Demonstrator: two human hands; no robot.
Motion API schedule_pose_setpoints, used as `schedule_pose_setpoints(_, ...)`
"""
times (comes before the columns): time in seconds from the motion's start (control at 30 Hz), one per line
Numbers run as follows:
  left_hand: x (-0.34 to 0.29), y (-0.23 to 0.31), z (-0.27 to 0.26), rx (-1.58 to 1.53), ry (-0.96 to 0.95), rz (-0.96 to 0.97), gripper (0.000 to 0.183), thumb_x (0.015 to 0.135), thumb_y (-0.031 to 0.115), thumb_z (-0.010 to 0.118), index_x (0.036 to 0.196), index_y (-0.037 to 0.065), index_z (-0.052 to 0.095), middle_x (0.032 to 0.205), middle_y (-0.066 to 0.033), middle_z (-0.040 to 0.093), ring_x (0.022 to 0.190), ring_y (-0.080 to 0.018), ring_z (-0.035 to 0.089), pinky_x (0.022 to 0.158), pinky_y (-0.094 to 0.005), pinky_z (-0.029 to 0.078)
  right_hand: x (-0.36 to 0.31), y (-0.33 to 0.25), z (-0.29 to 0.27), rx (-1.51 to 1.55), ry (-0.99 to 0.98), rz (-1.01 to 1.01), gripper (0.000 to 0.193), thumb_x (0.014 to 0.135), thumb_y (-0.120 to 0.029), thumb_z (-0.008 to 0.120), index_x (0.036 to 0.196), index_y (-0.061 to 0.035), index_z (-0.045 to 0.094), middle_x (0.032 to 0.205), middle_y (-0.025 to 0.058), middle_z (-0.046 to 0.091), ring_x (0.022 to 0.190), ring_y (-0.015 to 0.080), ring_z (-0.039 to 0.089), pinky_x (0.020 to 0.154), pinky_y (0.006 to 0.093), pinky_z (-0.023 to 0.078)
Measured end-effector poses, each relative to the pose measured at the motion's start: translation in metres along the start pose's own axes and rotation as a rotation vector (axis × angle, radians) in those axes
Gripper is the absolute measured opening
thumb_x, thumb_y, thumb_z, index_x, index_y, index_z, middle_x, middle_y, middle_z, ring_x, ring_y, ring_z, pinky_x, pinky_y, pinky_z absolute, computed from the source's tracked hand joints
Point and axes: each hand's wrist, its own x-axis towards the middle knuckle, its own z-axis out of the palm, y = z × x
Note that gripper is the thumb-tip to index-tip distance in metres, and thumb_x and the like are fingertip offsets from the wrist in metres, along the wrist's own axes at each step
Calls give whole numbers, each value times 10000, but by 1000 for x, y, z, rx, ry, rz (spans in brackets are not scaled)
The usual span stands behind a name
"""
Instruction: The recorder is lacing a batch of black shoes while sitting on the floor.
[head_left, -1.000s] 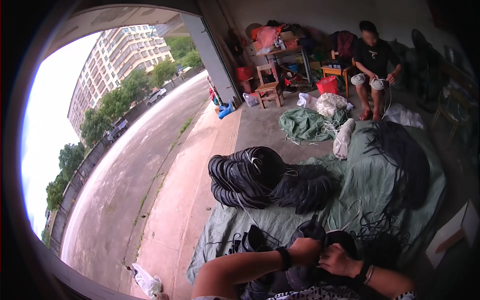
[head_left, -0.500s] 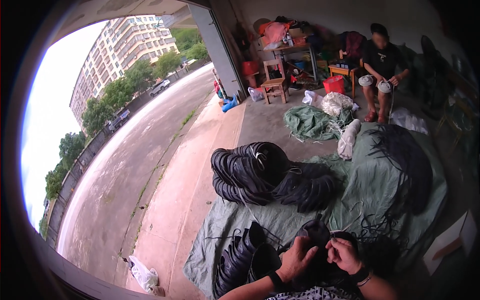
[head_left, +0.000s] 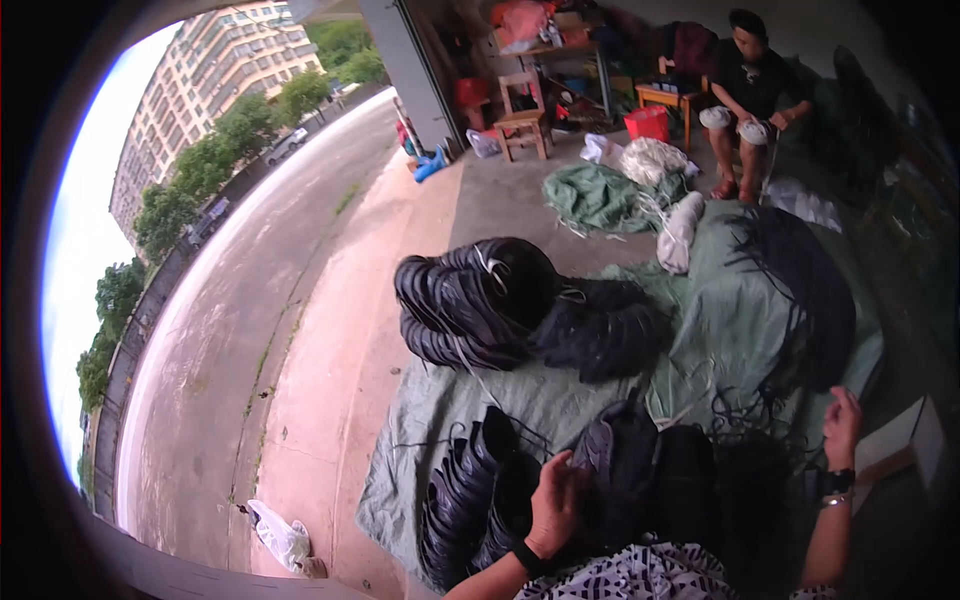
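Note:
A black piece like a shoe upper [head_left: 612, 455] lies over my lap, its shape partly lost against dark clothing. Beside its left edge is my left hand [head_left: 556, 505], fingers loosely bent and apart; no held thing shows in it. Far out to the right I hold my right hand [head_left: 842, 428] raised, fingertips up and drawn together; whatever they pinch is too fine to make out. Nested black uppers [head_left: 465, 505] stand in a row at my left. Ahead sits a large tied bundle of black uppers [head_left: 475, 300], with another dark bundle [head_left: 605, 330] against its right side.
Green sheeting [head_left: 410, 450] covers the floor around me. A dark heap with loose laces [head_left: 800, 285] lies at right, near a white board [head_left: 905, 430]. A seated person [head_left: 755, 100] works beyond a white roll [head_left: 680, 232]. A wooden chair [head_left: 522, 115] stands farther back.
My right hand has moved away from the left, out to the right and up. My left hand's fingers have loosened beside the black upper. The view has tilted slightly.

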Motion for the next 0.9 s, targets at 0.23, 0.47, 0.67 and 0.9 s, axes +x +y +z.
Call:
schedule_pose_setpoints(0.23, -13, -3, -17, -90, 28, -91, 310, 883, -58, 409, 1177, 37, 435, 870, -24, 531, 684, -75, 480, 612, -191, 402, -130, 4, 171, -279, -1173, 206, 303, 951, -245, 474, 982, 34, 590, 741, 138, 664, 414, 55, 455, 418, 180, 360)
schedule_pose_setpoints(0.47, -17, 11, -20, -210, -63, -274, 141, 938, 36, 461, 1064, 5, 515, 824, -41, 601, 732, -63, 531, 654, -184, 402, -178, 29, 222, -308, -1242, 228, 338, 958, -222, 447, 1094, 65, 560, 784, 141, 675, 436, 74, 536, 421, 187, 416)
schedule_pose_setpoints(0.67, -24, 17, -24, -197, -174, -378, 169, 941, 165, 549, 908, 7, 602, 699, -12, 617, 543, -41, 506, 487, -169, 382, -200, 39, 217, -423, -1320, 426, 298, 954, -250, 469, 841, 4, 575, 615, 100, 624, 375, 103, 529, 354, 206, 397)
schedule_pose_setpoints(0.9, -24, 21, -20, 267, -197, -8, 100, 895, 70, 566, 835, -10, 557, 713, -52, 541, 644, -149, 509, 600, -246, 417, -203, 37, 215, -549, -1370, 448, 309, 953, -226, 474, 735, -17, 537, 548, 77, 584, 364, 118, 535, 329, 212, 385)
